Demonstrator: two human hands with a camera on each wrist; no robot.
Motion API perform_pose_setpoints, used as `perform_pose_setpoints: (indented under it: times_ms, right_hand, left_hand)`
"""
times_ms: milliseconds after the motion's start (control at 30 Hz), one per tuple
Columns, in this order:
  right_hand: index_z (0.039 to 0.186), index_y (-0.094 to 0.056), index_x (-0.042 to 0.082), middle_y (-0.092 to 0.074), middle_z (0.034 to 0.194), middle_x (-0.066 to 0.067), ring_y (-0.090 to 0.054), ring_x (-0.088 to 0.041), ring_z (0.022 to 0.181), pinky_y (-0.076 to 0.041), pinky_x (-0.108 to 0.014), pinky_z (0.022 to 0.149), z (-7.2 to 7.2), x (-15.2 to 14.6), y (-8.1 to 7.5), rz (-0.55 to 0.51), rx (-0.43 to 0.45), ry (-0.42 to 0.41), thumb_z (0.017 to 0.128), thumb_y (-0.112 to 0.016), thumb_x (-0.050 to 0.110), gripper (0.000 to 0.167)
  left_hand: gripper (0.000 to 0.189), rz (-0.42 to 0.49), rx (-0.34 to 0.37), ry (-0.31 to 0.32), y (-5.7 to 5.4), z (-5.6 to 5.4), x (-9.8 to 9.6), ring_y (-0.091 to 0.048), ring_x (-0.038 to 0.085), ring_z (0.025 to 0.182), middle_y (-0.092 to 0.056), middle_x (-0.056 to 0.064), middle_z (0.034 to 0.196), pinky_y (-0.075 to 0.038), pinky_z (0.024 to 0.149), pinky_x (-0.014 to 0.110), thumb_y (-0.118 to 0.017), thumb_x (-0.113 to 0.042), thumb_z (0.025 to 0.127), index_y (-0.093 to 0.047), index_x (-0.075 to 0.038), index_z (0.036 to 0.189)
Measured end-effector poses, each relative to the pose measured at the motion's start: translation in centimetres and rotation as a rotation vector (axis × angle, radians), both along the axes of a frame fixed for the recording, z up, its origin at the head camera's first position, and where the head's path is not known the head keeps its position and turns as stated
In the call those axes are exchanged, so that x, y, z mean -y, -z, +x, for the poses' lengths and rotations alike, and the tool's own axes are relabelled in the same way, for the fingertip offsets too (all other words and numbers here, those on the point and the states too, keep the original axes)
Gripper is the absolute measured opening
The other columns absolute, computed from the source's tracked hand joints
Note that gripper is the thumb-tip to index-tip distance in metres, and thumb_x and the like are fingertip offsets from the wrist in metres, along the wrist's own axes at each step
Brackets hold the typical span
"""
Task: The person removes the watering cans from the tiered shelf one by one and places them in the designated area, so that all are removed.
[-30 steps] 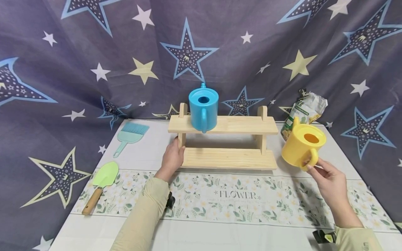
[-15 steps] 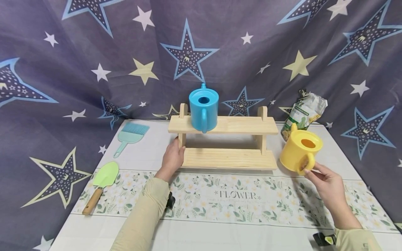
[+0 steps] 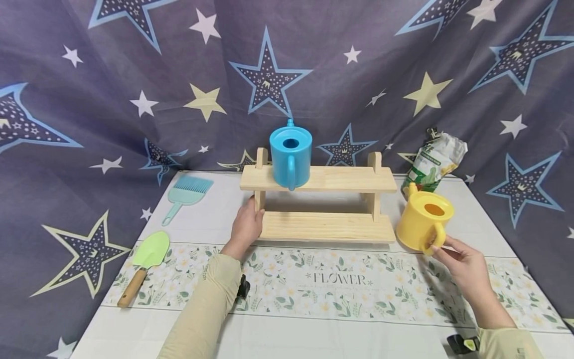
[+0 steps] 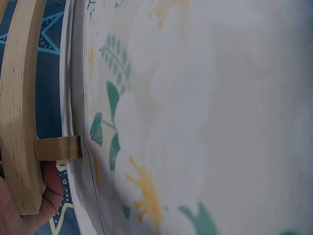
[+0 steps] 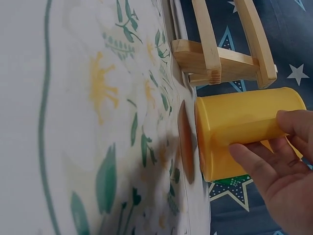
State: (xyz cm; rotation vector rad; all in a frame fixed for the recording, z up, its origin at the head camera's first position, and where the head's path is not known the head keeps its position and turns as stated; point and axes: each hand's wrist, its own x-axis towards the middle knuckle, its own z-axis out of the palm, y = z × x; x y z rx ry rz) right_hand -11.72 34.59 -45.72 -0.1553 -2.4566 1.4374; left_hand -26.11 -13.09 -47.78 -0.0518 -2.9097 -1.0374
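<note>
At the left end of the two-tier wooden shelf (image 3: 327, 227), my left hand (image 3: 246, 225) grips the end; in the left wrist view its fingers (image 4: 51, 193) curl round the wood. A blue watering can (image 3: 290, 157) stands upright on the upper tier, left of centre. My right hand (image 3: 466, 267) holds a yellow watering can (image 3: 419, 227) by its handle, right of the shelf. In the right wrist view the fingers and thumb (image 5: 254, 164) pinch that handle. The yellow can is upright, its base very low over the table with a thin gap showing.
Behind the yellow can stands a crumpled printed bag (image 3: 435, 162) with a black clip. On the left lie a teal dustpan and brush (image 3: 186, 192) and a green trowel (image 3: 145, 259) with a wooden handle. A starry curtain (image 3: 332, 30) hangs behind the table.
My right hand has brought the yellow watering can down and slightly left, nearer the table and the shelf. The left hand, shelf and blue can stay put.
</note>
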Motion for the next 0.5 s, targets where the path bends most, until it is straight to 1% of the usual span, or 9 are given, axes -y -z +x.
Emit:
perform_pose_setpoints:
  times_ms: [300, 500]
  right_hand:
    - [0.129, -0.052, -0.015, -0.052, 0.103, 0.034, -0.058, 0.015, 0.084, -0.052, -0.008, 0.072, -0.04, 0.15, 0.17, -0.007, 0.03, 0.001, 0.095, -0.066, 0.013, 0.047]
    - [0.13, -0.051, -0.015, -0.052, 0.105, 0.032, -0.057, 0.015, 0.086, -0.053, -0.01, 0.072, -0.07, 0.04, 0.18, -0.019, 0.057, -0.018, 0.095, -0.066, 0.014, 0.048]
  left_hand:
    - [0.053, -0.003, 0.005, -0.006, -0.2, 0.1, -0.07, -0.047, 0.035, 0.129, -0.048, 0.018, 0.14, -0.041, 0.106, 0.05, -0.047, -0.023, 0.103, -0.028, -0.006, 0.151]
    - [0.054, 0.003, 0.006, -0.003, -0.17, 0.07, -0.08, -0.046, 0.035, 0.13, -0.047, 0.018, 0.141, -0.04, 0.106, 0.051, -0.046, -0.023, 0.104, -0.027, -0.007, 0.152]
